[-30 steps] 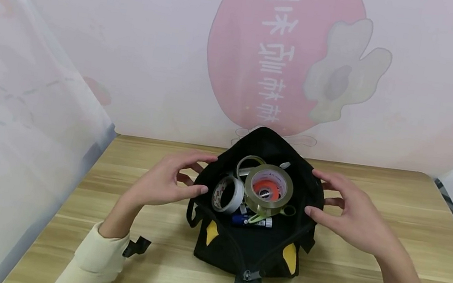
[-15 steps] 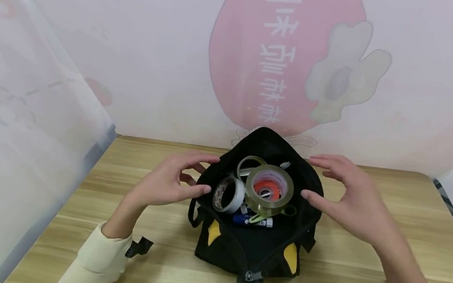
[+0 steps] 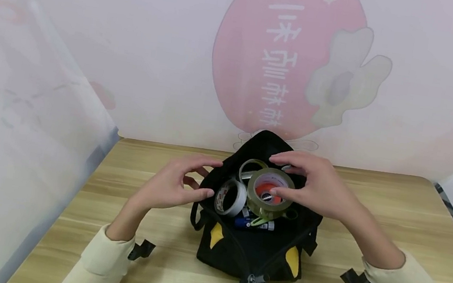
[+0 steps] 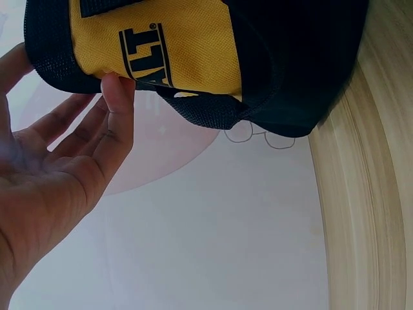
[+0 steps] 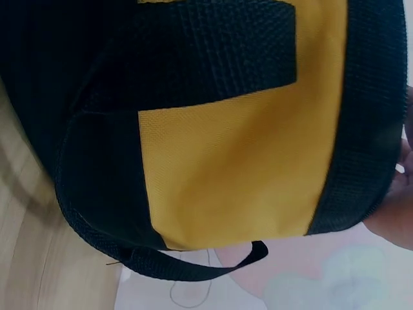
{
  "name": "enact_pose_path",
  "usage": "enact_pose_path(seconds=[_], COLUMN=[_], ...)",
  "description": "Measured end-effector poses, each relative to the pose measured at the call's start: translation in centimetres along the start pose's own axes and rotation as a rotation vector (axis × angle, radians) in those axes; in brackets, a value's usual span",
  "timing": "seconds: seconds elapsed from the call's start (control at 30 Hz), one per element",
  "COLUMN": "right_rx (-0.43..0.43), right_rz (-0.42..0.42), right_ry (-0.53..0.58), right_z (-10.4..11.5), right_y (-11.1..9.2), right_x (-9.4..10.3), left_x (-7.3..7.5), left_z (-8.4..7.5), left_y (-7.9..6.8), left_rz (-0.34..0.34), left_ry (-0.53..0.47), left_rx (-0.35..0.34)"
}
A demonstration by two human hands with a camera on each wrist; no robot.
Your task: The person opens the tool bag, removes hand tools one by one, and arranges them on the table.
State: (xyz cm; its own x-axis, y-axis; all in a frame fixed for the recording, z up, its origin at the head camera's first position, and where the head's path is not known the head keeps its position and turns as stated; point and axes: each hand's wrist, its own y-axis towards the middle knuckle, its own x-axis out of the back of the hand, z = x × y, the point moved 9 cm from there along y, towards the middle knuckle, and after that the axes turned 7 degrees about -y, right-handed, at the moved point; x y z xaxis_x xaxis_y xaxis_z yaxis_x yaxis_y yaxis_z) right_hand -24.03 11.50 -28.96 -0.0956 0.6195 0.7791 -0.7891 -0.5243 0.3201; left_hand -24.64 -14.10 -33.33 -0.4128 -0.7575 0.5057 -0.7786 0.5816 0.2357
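A black tool bag with yellow panels stands unzipped on the table. My left hand touches its left rim with relaxed fingers. In the left wrist view, a fingertip of that hand lies against the yellow side panel. Over the bag's mouth, my right hand has thumb and fingers spread above the brown packing tape roll; contact with the roll is unclear. Orange tape sits in its core. Beside it are a white tape roll, another tape ring and a blue glue stick.
Green-handled scissors lie partly under the packing tape. The wooden table meets a printed wall cloth behind the bag. A zipper pull hangs at the bag's front, and a strap loop juts from its left side.
My right hand has left the bag's right rim and moved left over its mouth, above the packing tape. The left hand stays at the left rim.
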Motion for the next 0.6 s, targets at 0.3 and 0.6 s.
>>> enact_pose_path(seconds=[0.3, 0.6], right_rx=[-0.025, 0.000], right_rz=[0.134, 0.199], right_ry=[-0.084, -0.141], right_z=[-0.6, 0.2], right_y=[1.5, 3.2], right_x=[-2.1, -3.0], left_x=[0.0, 0.0], left_z=[0.0, 0.1], left_y=[0.2, 0.1], left_rz=[0.010, 0.013], left_ry=[0.003, 0.017], left_rx=[-0.012, -0.011])
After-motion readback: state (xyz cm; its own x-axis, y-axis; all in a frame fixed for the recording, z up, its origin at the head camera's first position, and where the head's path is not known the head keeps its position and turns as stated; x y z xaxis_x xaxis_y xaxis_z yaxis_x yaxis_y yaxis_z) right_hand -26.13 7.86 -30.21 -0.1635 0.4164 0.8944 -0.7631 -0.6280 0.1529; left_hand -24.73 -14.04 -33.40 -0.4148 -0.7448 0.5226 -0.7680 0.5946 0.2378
